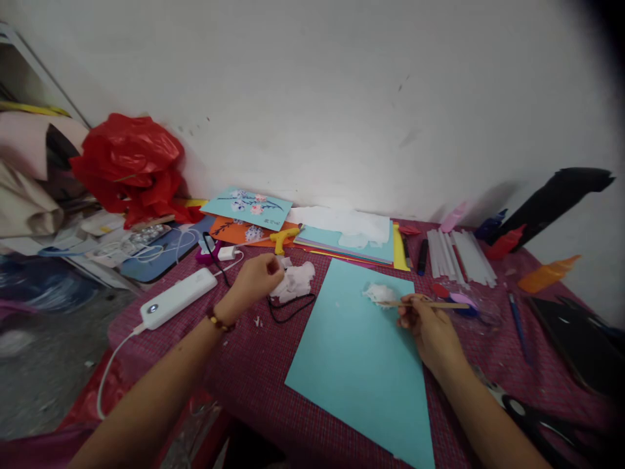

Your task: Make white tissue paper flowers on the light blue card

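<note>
A sheet of light-blue paper (361, 365) lies on the table with a small cluster of white paper pieces (379, 293) near its top edge. My right hand (432, 332) grips a thin wooden stick (452, 305), and its left tip reaches the cluster. Over the sheet's left side, my left hand (254, 280) is closed in a pinch beside a pile of white paper scraps (297, 281). Whatever its fingertips hold is too small to make out. A black cord (293, 319) curls just below the pile.
A yellow glue gun (282, 240) lies behind the scraps, near a flower-decorated blue card (249, 207). On the left are a white power bank (178, 298) and a red plastic bag (131, 156). White glue sticks (459, 255), paint bottles and scissors (537, 420) lie to the right.
</note>
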Available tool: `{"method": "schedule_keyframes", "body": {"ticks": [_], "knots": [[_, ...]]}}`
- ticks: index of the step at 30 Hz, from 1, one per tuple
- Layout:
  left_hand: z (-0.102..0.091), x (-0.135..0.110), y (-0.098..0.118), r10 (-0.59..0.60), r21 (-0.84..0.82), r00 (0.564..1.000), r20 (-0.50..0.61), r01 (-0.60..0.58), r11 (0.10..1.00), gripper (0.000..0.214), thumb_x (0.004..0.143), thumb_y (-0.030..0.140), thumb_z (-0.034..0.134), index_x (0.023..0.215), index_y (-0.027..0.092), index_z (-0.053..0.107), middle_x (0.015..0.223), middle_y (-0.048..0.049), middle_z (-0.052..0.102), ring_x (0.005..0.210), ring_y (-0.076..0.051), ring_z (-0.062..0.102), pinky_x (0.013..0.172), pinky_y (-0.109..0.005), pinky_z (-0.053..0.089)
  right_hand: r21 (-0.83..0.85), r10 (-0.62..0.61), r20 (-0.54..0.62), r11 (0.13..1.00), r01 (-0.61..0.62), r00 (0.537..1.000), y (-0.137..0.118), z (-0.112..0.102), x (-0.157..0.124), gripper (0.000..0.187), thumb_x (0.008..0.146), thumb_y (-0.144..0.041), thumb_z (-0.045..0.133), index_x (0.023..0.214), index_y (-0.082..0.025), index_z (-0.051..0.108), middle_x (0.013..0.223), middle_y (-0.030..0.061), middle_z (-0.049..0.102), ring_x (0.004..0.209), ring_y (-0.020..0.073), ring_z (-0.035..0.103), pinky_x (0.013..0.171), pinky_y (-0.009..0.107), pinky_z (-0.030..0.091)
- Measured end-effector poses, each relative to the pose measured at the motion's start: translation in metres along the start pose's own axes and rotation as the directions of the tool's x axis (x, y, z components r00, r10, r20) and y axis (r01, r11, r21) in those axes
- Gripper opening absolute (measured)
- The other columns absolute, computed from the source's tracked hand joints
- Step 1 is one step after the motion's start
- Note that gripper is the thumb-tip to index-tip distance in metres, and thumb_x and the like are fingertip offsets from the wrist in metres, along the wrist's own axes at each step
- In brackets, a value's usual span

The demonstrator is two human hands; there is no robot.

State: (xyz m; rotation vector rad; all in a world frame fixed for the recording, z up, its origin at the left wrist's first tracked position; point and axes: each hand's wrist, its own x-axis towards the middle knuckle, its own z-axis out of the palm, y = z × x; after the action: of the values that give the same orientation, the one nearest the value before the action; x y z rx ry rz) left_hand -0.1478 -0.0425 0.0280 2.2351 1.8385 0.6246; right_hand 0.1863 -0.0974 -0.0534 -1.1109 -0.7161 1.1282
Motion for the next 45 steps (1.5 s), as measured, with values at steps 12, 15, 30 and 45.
{"method": "schedule_keyframes", "body": {"ticks": [12, 15, 30, 45], "knots": [[0.012, -0.001, 0.006, -0.075, 0.109, 0.996, -0.041, 0.079, 0.991, 0.015, 0.078, 0.025, 0.046, 0.067, 0.018, 0.054, 0.068, -0.0052, 0.061, 0.067, -0.018, 0.057, 0.060, -0.027, 0.039, 0.006, 0.006, 0.005, 1.000, -0.006, 1.000, -0.002, 0.001, -0.001, 0.022, 0.069, -0.040, 0.070, 0.071, -0.018, 0.064, 0.055, -0.0010, 0.061, 0.044, 0.0099, 0.051, 0.042, 0.021, 0.039], [-0.012, -0.001, 0.014, -0.061, -0.211, 0.995, 0.082, 0.078, 0.974, 0.014, 0.075, 0.026, 0.047, 0.066, 0.018, 0.052, 0.060, -0.0002, 0.056, 0.055, -0.012, 0.049, 0.052, -0.023, 0.036, 0.013, -0.006, 0.006, 1.000, 0.006, 1.000, -0.002, 0.000, 0.001, 0.022, 0.070, -0.039, 0.069, 0.073, -0.018, 0.064, 0.056, -0.0003, 0.062, 0.045, 0.0104, 0.051, 0.042, 0.022, 0.039], [0.100, 0.050, 0.126, 0.220, -0.938, 0.945, 0.242, 0.169, 0.303, 0.014, 0.058, 0.017, 0.056, 0.061, 0.018, 0.042, 0.054, 0.0079, 0.043, 0.052, -0.006, 0.042, 0.053, -0.019, 0.033, -0.271, -0.223, 0.065, 0.934, 0.232, 0.973, -0.011, -0.005, 0.000, 0.018, 0.081, -0.035, 0.053, 0.071, -0.020, 0.056, 0.055, -0.0028, 0.058, 0.047, 0.0130, 0.051, 0.046, 0.025, 0.040], [0.132, 0.048, 0.099, 0.283, -0.890, 0.880, 0.382, 0.267, 0.370, 0.011, 0.064, 0.025, 0.060, 0.065, 0.015, 0.058, 0.059, 0.0037, 0.051, 0.057, -0.009, 0.045, 0.057, -0.022, 0.034, -0.418, -0.202, 0.058, 0.885, 0.207, 0.978, -0.002, -0.002, 0.001, 0.016, 0.087, -0.032, 0.047, 0.079, -0.021, 0.057, 0.064, -0.0022, 0.061, 0.049, 0.0136, 0.052, 0.050, 0.027, 0.040]]}}
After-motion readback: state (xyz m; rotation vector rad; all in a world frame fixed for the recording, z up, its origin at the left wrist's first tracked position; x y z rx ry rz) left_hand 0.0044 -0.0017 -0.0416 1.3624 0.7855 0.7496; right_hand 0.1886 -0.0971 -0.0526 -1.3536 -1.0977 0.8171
